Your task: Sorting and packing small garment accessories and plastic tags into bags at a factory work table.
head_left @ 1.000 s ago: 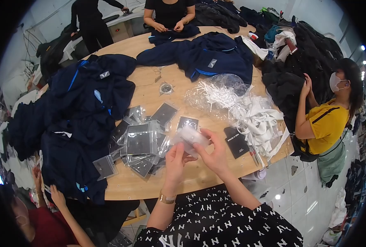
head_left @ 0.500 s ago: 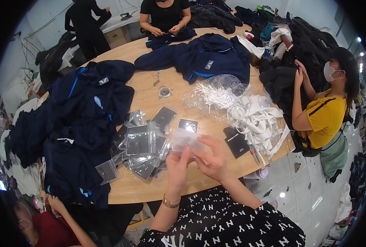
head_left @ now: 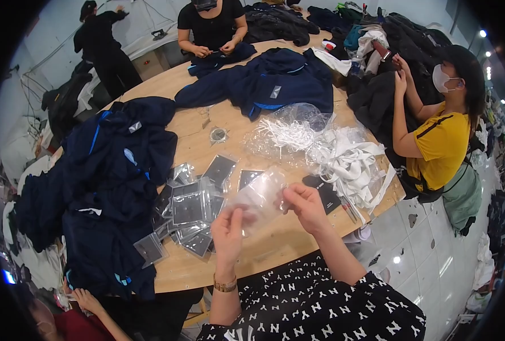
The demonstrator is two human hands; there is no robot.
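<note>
A small clear see-through plastic bag [head_left: 259, 196], held up just above the edge of the round wooden table [head_left: 275, 250]. Pinched at its lower left corner by the left hand [head_left: 228, 232], fingers closed on it. Gripped at its right side by the right hand [head_left: 305, 206], fingers curled shut on the plastic. Long side slanting from low left up to the right, right hand a bit higher. Just to the left, a heap of flat clear packets with dark square cards inside [head_left: 191, 213]. Further left, dark blue jackets [head_left: 116, 182]. To the right, a flat black card [head_left: 325, 192], then a clear bag of white ribbons [head_left: 343, 156].
</note>
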